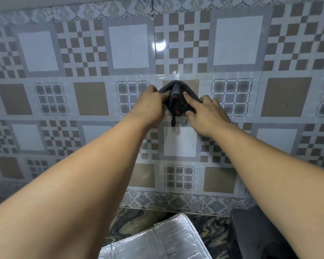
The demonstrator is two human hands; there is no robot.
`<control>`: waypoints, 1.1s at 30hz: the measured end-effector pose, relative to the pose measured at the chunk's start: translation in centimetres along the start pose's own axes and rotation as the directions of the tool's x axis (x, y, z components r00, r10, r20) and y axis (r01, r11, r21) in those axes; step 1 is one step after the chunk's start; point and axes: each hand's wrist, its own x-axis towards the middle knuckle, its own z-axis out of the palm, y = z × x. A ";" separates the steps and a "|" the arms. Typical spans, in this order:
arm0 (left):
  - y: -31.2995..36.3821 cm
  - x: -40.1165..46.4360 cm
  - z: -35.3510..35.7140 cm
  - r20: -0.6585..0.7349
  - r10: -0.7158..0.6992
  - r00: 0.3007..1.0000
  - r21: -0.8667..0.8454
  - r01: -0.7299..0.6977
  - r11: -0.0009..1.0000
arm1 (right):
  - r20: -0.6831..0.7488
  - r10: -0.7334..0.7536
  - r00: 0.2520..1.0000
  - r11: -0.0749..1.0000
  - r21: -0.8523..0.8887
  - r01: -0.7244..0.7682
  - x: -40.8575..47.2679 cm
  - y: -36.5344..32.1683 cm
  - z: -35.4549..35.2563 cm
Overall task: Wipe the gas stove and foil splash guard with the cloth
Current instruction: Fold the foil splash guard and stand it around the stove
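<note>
From the head camera I am seeing both arms reaching out to the patterned wall covering (86, 53). My left hand (150, 105) is pinching the left side of the dark grey cloth (176, 96), its grip curling round the bunched fabric. My right hand (206, 114) is pressing the cloth's right side against the wall, index finger stretched over the fabric and thumb below it; I cannot tell whether that grip is closing on it. A dark strip of the cloth is hanging down between the hands. Below, the embossed foil splash guard (157, 240) is lying on the marbled table (131, 219), just beside a black gas stove (251, 234) at the right.
</note>
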 end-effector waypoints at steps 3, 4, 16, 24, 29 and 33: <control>-0.7 -2.7 -0.3 0.051 -0.061 0.997 0.000 0.061 0.998 | 0.045 0.033 0.998 0.993 0.108 -0.037 -1.7 0.0 -0.2; -1.0 -3.7 -0.5 0.065 -0.092 0.994 -0.012 0.093 0.996 | 0.063 0.038 0.997 0.990 0.131 -0.046 -2.5 -0.1 -0.2; -9.1 -21.1 -5.5 0.215 -0.324 0.921 -0.118 0.353 0.928 | 0.286 0.068 0.956 0.983 0.145 -0.113 -14.7 -10.0 2.1; -15.8 -33.0 -11.3 0.232 -0.438 0.869 -0.150 0.477 0.866 | 0.374 0.009 0.927 0.977 0.194 -0.088 -21.9 -19.6 4.9; -19.8 -39.5 -13.4 0.225 -0.544 0.808 -0.116 0.577 0.809 | 0.454 -0.048 0.890 0.971 0.230 -0.065 -25.2 -24.1 8.2; -22.5 -44.2 -13.1 0.271 -0.641 0.718 -0.089 0.682 0.726 | 0.518 -0.100 0.850 0.972 0.232 -0.027 -27.0 -26.3 11.7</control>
